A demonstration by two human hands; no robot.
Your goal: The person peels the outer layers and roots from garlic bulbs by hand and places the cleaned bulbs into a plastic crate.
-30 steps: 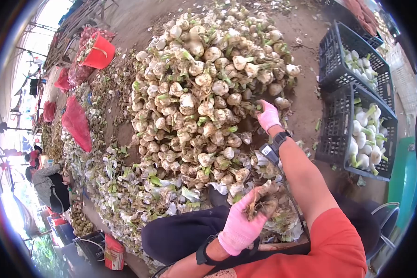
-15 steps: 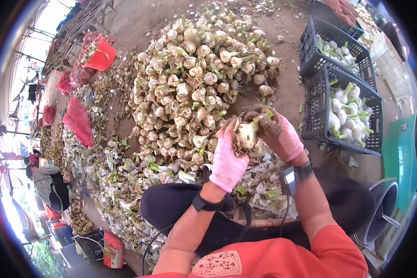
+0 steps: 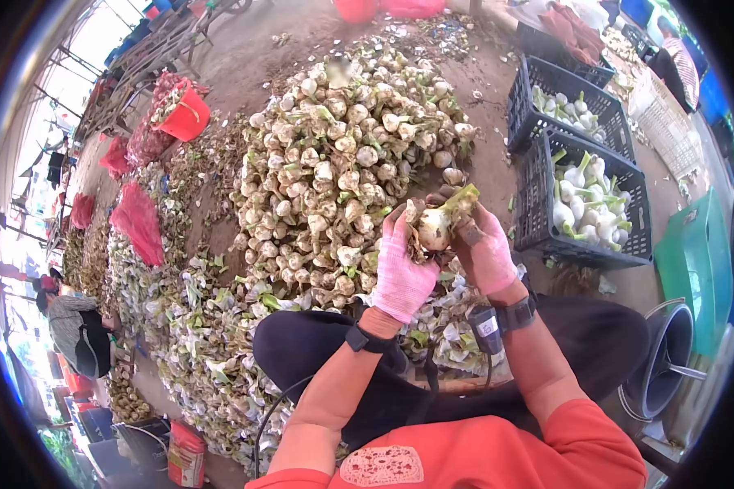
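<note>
A garlic bulb (image 3: 435,231) with a short green stem is between my two hands, above the near right edge of a big pile of untrimmed garlic (image 3: 326,175). My left hand (image 3: 404,273), in a pink and white glove with dark soiled fingers, closes round the bulb's left side. Brown, dry outer skin hangs off the bulb there. On the other side, my right hand (image 3: 489,257) in a matching glove has its fingers closed at the stem and loose skin. Its fingertips are partly hidden.
Two black crates, one nearer (image 3: 583,253) and one farther (image 3: 546,69), hold cleaned white garlic at the right. Peeled skins (image 3: 212,342) cover the ground at left. A red bucket (image 3: 186,114) stands farther back. Another person (image 3: 77,326) sits far left.
The bulb has turned in my hands, so more of its green stem shows, pointing up and right. My view has shifted slightly, showing more of the far ground.
</note>
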